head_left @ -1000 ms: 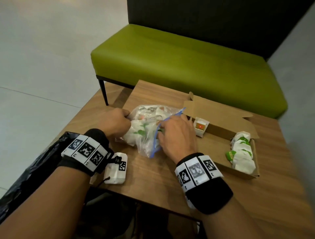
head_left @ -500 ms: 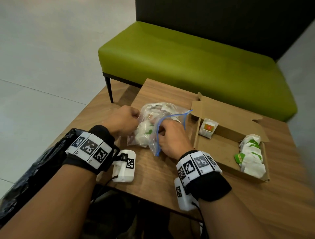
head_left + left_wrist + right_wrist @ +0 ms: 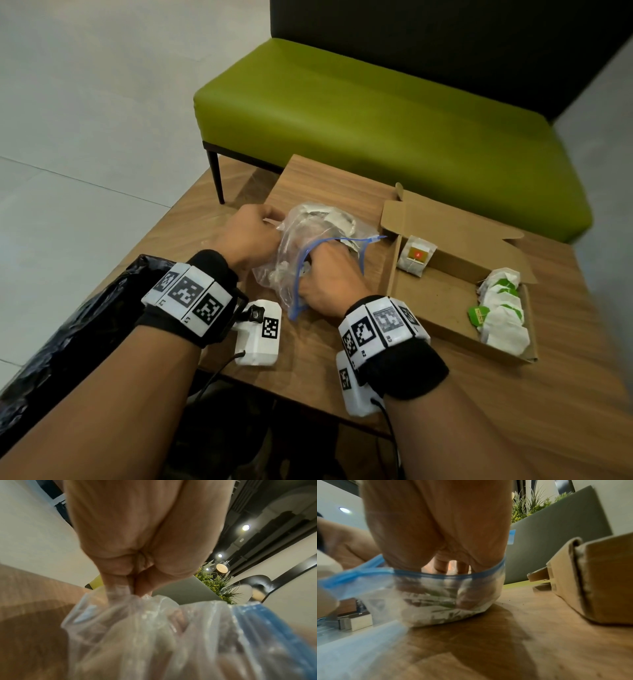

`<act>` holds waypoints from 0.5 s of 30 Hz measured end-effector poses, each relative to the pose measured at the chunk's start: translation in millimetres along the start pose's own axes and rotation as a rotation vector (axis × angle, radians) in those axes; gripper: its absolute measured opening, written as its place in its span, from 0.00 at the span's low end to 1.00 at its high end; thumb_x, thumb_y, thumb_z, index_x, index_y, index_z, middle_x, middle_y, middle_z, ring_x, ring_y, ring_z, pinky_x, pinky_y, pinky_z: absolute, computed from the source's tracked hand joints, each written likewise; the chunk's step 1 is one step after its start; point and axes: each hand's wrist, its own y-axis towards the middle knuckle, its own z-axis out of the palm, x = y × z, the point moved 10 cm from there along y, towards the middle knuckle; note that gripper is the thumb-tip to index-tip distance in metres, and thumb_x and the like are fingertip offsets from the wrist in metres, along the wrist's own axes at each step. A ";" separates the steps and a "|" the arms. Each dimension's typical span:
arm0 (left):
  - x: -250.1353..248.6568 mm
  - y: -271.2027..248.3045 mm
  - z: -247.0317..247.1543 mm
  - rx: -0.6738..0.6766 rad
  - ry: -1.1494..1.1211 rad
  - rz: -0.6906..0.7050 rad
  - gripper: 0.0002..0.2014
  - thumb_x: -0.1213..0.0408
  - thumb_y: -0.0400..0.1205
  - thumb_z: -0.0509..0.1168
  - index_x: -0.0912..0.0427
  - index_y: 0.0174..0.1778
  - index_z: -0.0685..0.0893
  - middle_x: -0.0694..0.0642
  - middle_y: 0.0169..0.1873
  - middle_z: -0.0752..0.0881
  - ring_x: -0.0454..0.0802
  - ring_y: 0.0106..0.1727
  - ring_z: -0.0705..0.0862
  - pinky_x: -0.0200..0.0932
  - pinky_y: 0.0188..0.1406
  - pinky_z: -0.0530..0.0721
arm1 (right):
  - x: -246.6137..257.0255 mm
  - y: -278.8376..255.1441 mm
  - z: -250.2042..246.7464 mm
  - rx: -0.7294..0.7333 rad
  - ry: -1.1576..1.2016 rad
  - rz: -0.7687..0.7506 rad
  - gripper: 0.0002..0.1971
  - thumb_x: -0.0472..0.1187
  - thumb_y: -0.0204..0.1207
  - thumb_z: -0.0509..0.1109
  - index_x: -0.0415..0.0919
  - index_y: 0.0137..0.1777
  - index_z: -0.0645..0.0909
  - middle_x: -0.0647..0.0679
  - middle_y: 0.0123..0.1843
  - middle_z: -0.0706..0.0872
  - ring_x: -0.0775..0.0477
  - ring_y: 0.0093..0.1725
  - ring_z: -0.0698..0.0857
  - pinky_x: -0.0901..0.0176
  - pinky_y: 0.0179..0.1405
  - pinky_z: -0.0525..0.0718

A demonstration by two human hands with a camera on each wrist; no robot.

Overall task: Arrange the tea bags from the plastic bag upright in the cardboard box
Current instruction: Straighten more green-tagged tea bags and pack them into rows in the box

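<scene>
Head cam: our left hand (image 3: 251, 233) pinches the clear blue-zip plastic bag (image 3: 291, 246); our right hand (image 3: 329, 277) is inside, grip hidden; brown cardboard box (image 3: 442, 308) at 3 o'clock.

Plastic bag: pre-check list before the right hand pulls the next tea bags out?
1. Left hand pinches the plastic bag to steady it: ok.
2. Blue zip mouth open, right hand through it: ok.
3. Right hand's fingers closed on a tea bag: cannot tell; film and blur hide the fingertips.
4. Cardboard box open with bare floor between the single tea bag and the green-tagged row: ok.
5. Path from bag to box free over the table: ok.
6. Tea bags already in the box upright: not ok; the row leans, overlapping.
</scene>
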 end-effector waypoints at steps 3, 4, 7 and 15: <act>4.7 5.4 -6.7 -0.083 -0.021 -0.008 0.16 0.75 0.75 0.64 0.56 0.56 0.82 0.61 0.48 0.88 0.60 0.46 0.88 0.55 0.45 0.87 | 0.4 -2.6 3.9 0.015 -0.066 -0.007 0.12 0.47 0.74 0.79 0.44 0.54 0.86 0.45 0.56 0.87 0.42 0.55 0.86 0.49 0.52 0.87; 6.7 7.1 -8.5 -0.105 -0.020 -0.010 0.16 0.75 0.76 0.63 0.57 0.58 0.82 0.60 0.49 0.88 0.60 0.48 0.88 0.56 0.47 0.88 | -1.0 -2.5 7.5 0.042 -0.126 -0.003 0.11 0.47 0.74 0.79 0.44 0.52 0.86 0.46 0.54 0.87 0.42 0.53 0.86 0.51 0.48 0.86; 8.5 9.4 -12.1 -0.156 -0.004 -0.009 0.14 0.74 0.79 0.62 0.56 0.58 0.81 0.58 0.50 0.87 0.59 0.49 0.87 0.52 0.48 0.87 | -5.8 -4.6 10.7 0.070 -0.176 0.006 0.12 0.39 0.76 0.77 0.43 0.35 0.77 0.47 0.41 0.81 0.46 0.41 0.82 0.56 0.40 0.77; 6.0 10.5 -23.3 -0.267 0.102 0.011 0.15 0.74 0.79 0.64 0.49 0.54 0.80 0.57 0.60 0.86 0.59 0.57 0.87 0.59 0.58 0.88 | -24.3 -19.5 -23.4 -0.108 0.296 0.087 0.05 0.35 0.74 0.73 0.44 0.47 0.83 0.49 0.44 0.88 0.51 0.38 0.86 0.59 0.31 0.84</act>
